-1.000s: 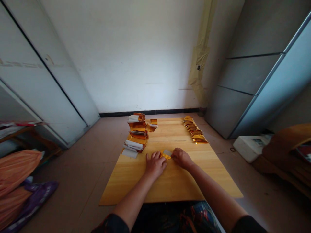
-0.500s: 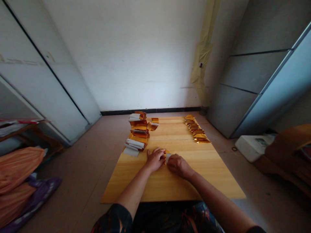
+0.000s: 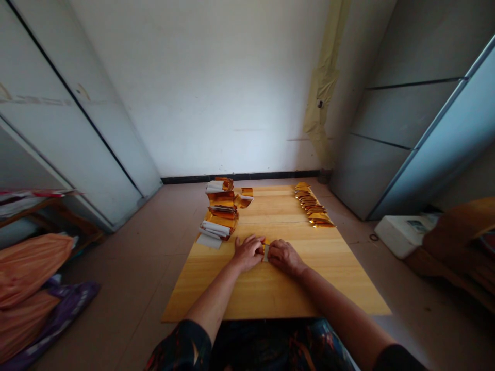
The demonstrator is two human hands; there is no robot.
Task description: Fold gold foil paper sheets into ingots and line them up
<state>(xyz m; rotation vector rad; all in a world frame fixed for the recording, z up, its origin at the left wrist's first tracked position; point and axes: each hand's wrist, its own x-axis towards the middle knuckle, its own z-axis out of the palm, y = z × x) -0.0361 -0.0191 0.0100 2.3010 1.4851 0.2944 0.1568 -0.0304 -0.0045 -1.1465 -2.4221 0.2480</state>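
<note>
Holding the left side of a small paper [image 3: 266, 253], the left hand [image 3: 248, 254] lay palm down with its fingers bent and close together. From my seat far away, I saw the right hand [image 3: 286, 257] on the other side of the same paper, its fingers curled in and narrow, holding the right edge. I could not tell where each thumb pressed, because the hands hid that part. The paper sat between the two hands on the wooden table [image 3: 278, 296], nearer to the person than the piles were. I could see only a thin bit of it, grey with some gold.

Past the left hand, I saw a messy pile of gold and grey papers [image 3: 222, 214] along the left side of the table. One grey sheet [image 3: 209, 241] lay flat at the near end of that pile. On the far right side, a row of folded gold pieces [image 3: 312, 206] leaned close together, well apart from both hands.

On the floor to the right, I saw a white box [image 3: 400, 234] near a tall grey cabinet [image 3: 381, 118]. To the left, I saw an orange cloth [image 3: 31, 268] and a purple bag [image 3: 75, 304].
</note>
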